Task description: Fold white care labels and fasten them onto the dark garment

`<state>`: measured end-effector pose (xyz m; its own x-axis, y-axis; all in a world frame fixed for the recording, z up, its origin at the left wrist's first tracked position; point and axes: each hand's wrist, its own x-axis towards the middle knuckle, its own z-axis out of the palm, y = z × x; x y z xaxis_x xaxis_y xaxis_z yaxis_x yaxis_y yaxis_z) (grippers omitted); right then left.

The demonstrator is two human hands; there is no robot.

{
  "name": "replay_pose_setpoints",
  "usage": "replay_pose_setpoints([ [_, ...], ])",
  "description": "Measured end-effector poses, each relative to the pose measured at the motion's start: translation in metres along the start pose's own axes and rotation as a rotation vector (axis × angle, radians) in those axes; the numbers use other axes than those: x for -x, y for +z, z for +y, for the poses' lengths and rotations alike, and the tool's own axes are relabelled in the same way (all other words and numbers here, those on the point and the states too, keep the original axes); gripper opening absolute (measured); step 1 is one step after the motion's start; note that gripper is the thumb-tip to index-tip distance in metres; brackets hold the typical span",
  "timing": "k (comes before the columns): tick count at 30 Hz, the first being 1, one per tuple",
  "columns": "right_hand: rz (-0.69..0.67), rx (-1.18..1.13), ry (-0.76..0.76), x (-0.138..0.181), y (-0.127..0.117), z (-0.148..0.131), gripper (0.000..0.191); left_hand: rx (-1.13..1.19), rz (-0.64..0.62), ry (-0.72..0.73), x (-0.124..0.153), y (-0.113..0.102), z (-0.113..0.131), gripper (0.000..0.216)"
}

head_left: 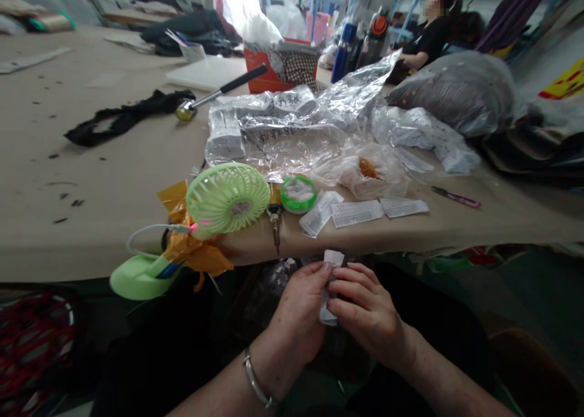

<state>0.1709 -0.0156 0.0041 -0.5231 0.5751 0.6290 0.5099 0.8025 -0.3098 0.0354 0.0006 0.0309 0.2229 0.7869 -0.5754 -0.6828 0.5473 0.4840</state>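
Below the table's front edge, my left hand (298, 310) and my right hand (367, 310) both pinch a small stack of white printed labels (329, 286), held upright between the fingertips. A silver bangle sits on my left wrist. More white label strips (358, 213) lie on the table just above my hands, beside a green roll of tape (298, 193). A screwdriver-like tool (275, 219) lies at the table edge.
A light green desk fan (227, 198) taped with yellow tape stands at the table edge. Clear plastic bags of labels (283, 131), a hammer (219, 92), black cloth (125, 115), small snips (456, 196) and a grey sack (456, 88) lie on the brown table (91, 179). A person sits at the far right.
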Motion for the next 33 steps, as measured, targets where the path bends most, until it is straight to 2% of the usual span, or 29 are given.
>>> replay_pose_setpoints([
  [7, -0.036, -0.009, 0.002, -0.004, -0.001, -0.002, 0.013, 0.009, -0.058, 0.006, 0.001, -0.002, -0.001, 0.019],
  [11, -0.053, -0.112, 0.046, 0.000, -0.004, -0.003, 0.022, -0.038, -0.064, -0.004, 0.002, -0.006, 0.000, 0.014],
  [13, 0.015, -0.217, 0.213, 0.001, -0.006, -0.001, 0.026, -0.076, -0.063, -0.019, 0.003, -0.008, 0.001, 0.012],
  [16, 0.135, -0.404, 0.649, -0.003, -0.009, 0.005, 0.019, -0.164, -0.072, -0.076, 0.007, -0.010, 0.001, 0.015],
  [18, 0.098, -0.581, 0.876, -0.010, -0.009, 0.010, 0.015, -0.218, -0.088, -0.092, 0.009, -0.009, 0.001, 0.018],
  [20, 0.025, -0.767, 0.976, -0.017, -0.009, 0.013, 0.015, -0.263, -0.110, -0.091, 0.011, -0.009, 0.000, 0.019],
  [23, 0.004, -0.885, 1.024, -0.024, -0.007, 0.012, 0.018, -0.319, -0.160, -0.108, 0.013, -0.008, 0.002, 0.022],
  [29, -0.032, -0.882, 1.050, -0.024, -0.005, 0.007, 0.016, -0.321, -0.253, -0.233, 0.015, -0.014, 0.009, 0.020],
  [31, -0.039, -0.965, 1.033, -0.023, -0.005, 0.009, 0.012, -0.316, -0.281, -0.252, 0.016, -0.017, 0.011, 0.019],
  [33, -0.110, -1.133, 1.027, -0.022, -0.006, 0.014, 0.025, -0.314, -0.338, -0.270, 0.017, -0.020, 0.013, 0.022],
])
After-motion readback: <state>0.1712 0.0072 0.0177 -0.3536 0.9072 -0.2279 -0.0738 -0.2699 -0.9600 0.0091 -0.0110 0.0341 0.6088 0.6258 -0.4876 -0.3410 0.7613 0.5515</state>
